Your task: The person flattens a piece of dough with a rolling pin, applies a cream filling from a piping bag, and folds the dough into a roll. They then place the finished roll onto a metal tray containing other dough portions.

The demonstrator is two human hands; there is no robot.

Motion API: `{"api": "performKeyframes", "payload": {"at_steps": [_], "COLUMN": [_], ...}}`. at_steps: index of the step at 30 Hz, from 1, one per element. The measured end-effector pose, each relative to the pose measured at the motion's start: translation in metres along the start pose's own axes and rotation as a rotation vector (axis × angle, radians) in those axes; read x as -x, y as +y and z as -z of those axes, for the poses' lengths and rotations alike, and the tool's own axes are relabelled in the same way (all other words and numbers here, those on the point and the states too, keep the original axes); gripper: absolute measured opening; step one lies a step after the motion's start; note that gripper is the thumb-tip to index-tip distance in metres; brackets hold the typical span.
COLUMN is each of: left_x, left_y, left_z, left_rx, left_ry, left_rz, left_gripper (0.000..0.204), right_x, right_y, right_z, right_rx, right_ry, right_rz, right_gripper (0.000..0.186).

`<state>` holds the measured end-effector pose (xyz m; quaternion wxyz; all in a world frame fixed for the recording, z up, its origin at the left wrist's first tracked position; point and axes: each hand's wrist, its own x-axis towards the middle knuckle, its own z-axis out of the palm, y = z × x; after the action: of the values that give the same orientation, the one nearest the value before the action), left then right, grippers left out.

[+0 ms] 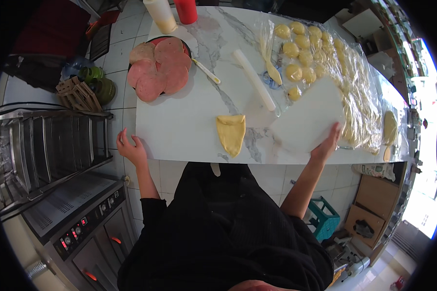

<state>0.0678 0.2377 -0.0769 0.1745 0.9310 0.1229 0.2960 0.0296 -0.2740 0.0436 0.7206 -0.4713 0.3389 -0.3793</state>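
My right hand (329, 141) grips the right edge of a thin white board (308, 119), which is tilted near the table's front edge beside the dough balls. My left hand (132, 148) hangs at the table's left front corner, fingers apart and holding nothing. Between the hands, a folded piece of yellow dough (230, 136) lies on the marbled table (179, 131), its top edge turned over and its lower end narrowed. Beyond it rests a white rolling pin (255, 80). Pink round meat slices (161, 70) overlap on a dark plate to the left, with a white-handled knife (206, 72) alongside.
Rows of dough balls (303, 58) lie under clear plastic at the right. A pale spoon-shaped tool (273, 72) is near them. A squeeze bottle (161, 17) and a red container (186, 10) stand at the back. An oven (90, 223) and metal rack (48, 150) flank the left side.
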Motion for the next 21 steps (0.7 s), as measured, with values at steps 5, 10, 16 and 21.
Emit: {"api": "performKeyframes", "payload": {"at_steps": [5,10,16,21], "left_x": [-0.010,-0.009,-0.009,-0.010], "left_y": [-0.011,-0.015,-0.021,-0.020], "left_z": [-0.024,-0.023,-0.028,-0.027], "left_rx": [0.148,0.248,0.238,0.243], "left_ry": [-0.188,-0.365,-0.454,-0.467], "left_rz": [0.109,0.053,0.109,0.100], "left_gripper": [0.035,0.035,0.038,0.042], "right_x": [0.081,0.151,0.188,0.193], "right_y": [0.017,0.020,0.038,0.044], "right_z": [-0.035,-0.068,-0.076,-0.075], "right_rx": [0.564,1.248,1.462,1.569], "right_ry": [-0.680,-0.773,-0.747,-0.692], "right_rz": [-0.097,0.245,0.311,0.375], "right_gripper": [0.031,0.033,0.032,0.033]}}
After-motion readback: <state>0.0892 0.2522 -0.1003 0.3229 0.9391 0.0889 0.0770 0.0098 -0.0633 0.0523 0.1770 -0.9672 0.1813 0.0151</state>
